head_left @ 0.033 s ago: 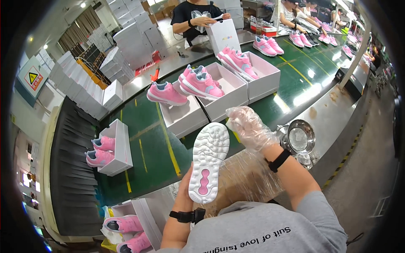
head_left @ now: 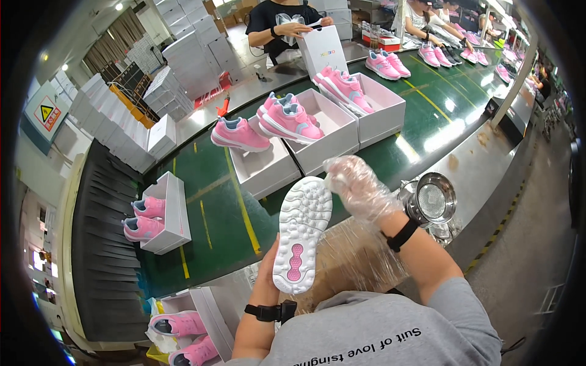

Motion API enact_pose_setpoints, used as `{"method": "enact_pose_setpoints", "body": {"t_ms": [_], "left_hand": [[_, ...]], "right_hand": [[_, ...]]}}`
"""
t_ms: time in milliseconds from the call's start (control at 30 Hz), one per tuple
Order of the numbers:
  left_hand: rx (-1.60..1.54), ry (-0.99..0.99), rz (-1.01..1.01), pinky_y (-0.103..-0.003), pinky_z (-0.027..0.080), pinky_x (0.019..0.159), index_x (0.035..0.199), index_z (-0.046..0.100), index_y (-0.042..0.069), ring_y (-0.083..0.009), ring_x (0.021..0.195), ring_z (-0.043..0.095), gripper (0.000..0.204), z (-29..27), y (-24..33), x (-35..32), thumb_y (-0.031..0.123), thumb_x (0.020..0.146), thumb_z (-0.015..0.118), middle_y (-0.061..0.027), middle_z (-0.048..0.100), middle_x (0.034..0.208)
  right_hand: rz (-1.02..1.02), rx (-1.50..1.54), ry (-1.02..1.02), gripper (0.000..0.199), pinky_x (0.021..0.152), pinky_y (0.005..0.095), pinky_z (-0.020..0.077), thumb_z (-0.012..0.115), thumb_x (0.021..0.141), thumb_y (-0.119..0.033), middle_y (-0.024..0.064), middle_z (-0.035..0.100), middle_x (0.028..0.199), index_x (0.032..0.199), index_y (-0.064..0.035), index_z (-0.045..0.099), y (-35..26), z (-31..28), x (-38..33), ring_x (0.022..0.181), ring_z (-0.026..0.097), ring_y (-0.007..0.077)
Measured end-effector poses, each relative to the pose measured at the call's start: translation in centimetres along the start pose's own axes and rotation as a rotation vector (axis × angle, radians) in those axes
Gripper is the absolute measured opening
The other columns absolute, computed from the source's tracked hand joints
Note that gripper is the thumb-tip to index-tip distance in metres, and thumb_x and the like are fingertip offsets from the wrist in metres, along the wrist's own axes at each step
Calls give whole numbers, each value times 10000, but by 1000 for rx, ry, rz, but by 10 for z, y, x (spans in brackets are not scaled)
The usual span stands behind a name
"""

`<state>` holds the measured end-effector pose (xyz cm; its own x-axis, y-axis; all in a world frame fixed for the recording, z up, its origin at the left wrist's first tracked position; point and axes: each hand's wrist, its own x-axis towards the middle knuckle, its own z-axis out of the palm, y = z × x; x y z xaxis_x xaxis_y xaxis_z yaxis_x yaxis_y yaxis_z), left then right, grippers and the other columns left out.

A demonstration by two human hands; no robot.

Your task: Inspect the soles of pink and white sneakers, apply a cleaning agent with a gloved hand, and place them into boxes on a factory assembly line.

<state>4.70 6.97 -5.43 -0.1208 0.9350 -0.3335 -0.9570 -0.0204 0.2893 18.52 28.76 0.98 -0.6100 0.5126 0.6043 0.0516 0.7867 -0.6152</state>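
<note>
In front of my chest a pink-and-white sneaker (head_left: pixel 303 235) is held up, its white bumpy sole turned toward me. My left hand (head_left: pixel 266 274) grips it from behind at the heel side; most of its fingers are hidden by the shoe. Close to the toe end, at its right, is my right hand (head_left: pixel 360 190) in a clear plastic glove. Its fingers are bunched together, and whatever they may pinch cannot be made out. Beyond the sole, a pink sneaker (head_left: pixel 240 135) and a pair of pink sneakers (head_left: pixel 290 119) rest on open white boxes (head_left: pixel 329 143).
A green conveyor belt (head_left: pixel 223 213) with yellow lines runs across. Steel bowls (head_left: pixel 434 198) sit right of my glove. Boxed pink sneakers stand at left (head_left: pixel 146 218) and lower left (head_left: pixel 183 323). Across the belt a person (head_left: pixel 284 30) handles an upright white box lid (head_left: pixel 323 52).
My gloved right hand has shifted very slightly left toward the toe of the sole. The sneaker in my left hand stays in place.
</note>
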Motion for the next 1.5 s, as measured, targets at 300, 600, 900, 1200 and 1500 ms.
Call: {"method": "enact_pose_setpoints", "body": {"t_ms": [300, 600, 900, 1200, 1500], "left_hand": [[436, 244, 96, -357, 474, 927, 1310, 459, -13, -238, 1058, 600, 508, -19, 26, 15, 357, 963, 475, -135, 587, 1215], [2352, 683, 669, -392, 452, 687, 831, 603, 46, -275, 686, 624, 309, 79, 203, 50, 336, 765, 687, -144, 637, 729], [3093, 292, 573, -387, 351, 918, 849, 645, 95, -230, 853, 602, 248, 13, 242, 168, 289, 709, 710, -73, 653, 789], [2727, 537, 698, -399, 450, 871, 851, 692, 50, -299, 907, 625, 203, 68, 292, 228, 218, 818, 583, -160, 668, 943], [3224, 692, 147, -405, 335, 1015, 810, 705, 93, -228, 869, 667, 148, 31, 322, 267, 123, 765, 567, -123, 702, 839]], "right_hand": [[-177, 333, -797, 205, 825, 417, 464, 542, 778, -50, 113, 592, 971, 976, -79, 587, -68, 18, -58, 975, 562, 313], [157, 57, -281, 180, 825, 418, 444, 564, 777, 6, 124, 582, 955, 936, -80, 563, -1, -15, -84, 921, 542, 325], [328, 91, -324, 203, 843, 429, 451, 619, 743, -1, 148, 591, 1005, 924, -76, 569, 27, -11, -83, 958, 543, 359], [389, 97, -348, 241, 840, 393, 465, 640, 771, -32, 144, 582, 1021, 999, -61, 568, 60, -3, -81, 912, 571, 325], [444, 54, -256, 180, 847, 398, 448, 598, 819, -105, 134, 584, 989, 990, -60, 563, 53, -8, -90, 943, 563, 279]]}}
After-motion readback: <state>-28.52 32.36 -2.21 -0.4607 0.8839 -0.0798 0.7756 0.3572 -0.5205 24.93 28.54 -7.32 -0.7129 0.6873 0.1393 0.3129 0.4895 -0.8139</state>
